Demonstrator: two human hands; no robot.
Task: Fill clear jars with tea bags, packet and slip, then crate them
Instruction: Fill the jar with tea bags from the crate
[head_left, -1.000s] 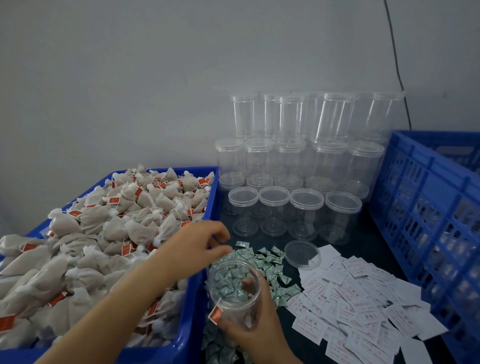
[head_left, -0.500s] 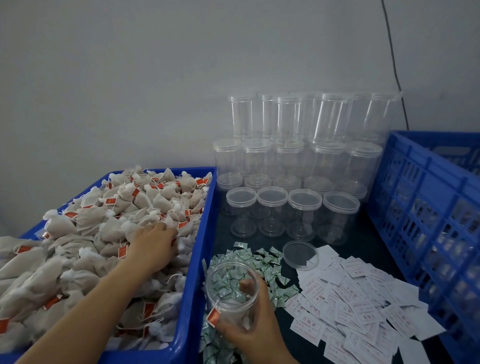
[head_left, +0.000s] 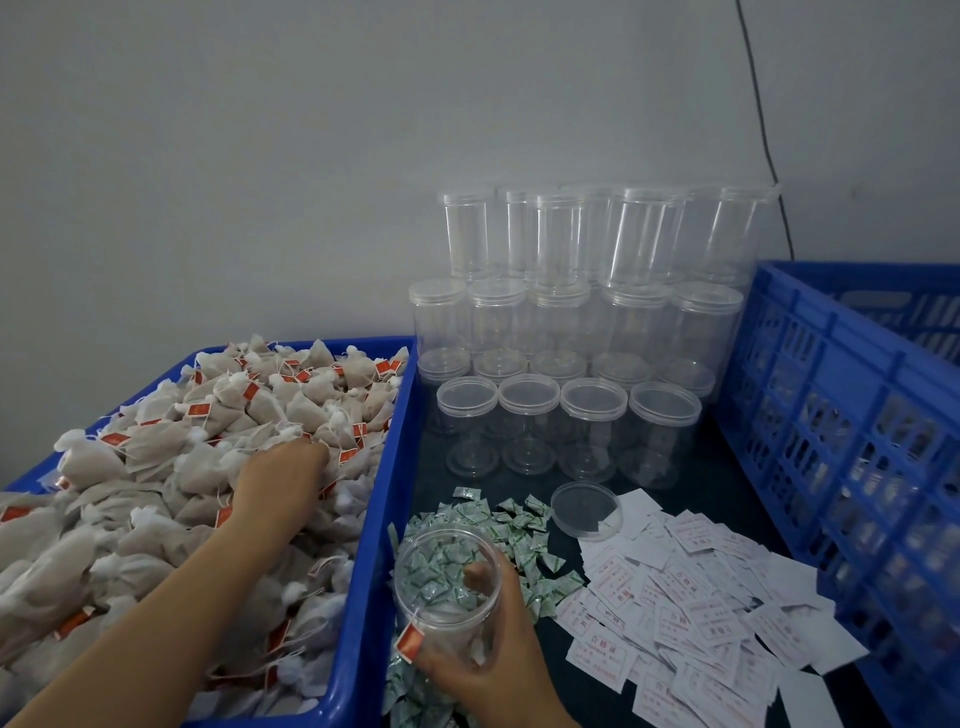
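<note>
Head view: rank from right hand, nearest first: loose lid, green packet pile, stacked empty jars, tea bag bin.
From the right hand:
1. Green packet pile, just beyond it.
2. Loose lid, ahead, slightly right.
3. Stacked empty jars, far back by the wall.
Tea bag bin: wall alongside left, too close to rank against packets.

A second ago the left hand (head_left: 283, 475) hovered beside the open jar (head_left: 448, 592); since then it has crossed left from the jar and sunk among the tea bags (head_left: 218, 415), fingers buried.

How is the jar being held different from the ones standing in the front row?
The held jar is tilted and lidless, gripped by the right hand; the front-row jars stand upright with lids on. A red tag hangs from the held jar; the others look empty. All are clear plastic.
</note>
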